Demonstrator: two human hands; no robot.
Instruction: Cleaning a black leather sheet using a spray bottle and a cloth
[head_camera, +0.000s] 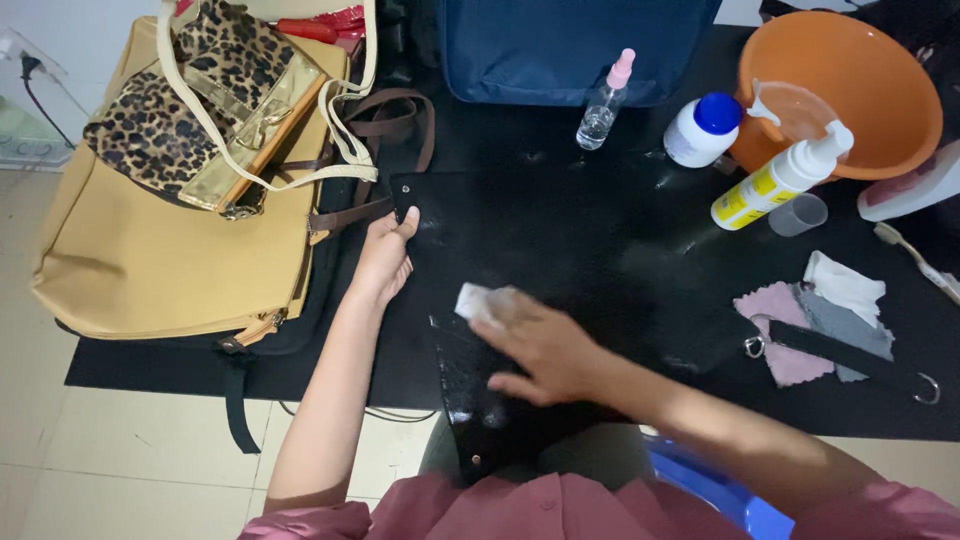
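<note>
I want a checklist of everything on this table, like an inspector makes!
Surface: black mat over a table, pale tiled floor below.
Job's things: glossy black leather bag; small white wipe.
Clutter: tan bag, leopard-print purse, orange plastic basin, clear spray bottle, white pump bottle, folded cloths.
Hands: left hand grips the bag's edge; right hand presses the wipe.
Cables: black cable, far left.
Surroundings: blue bag behind.

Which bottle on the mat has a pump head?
The white bottle with the yellow label, leaning by the orange basin. The clear spray bottle has a pink nozzle; the squat white bottle has a blue screw cap.
</note>
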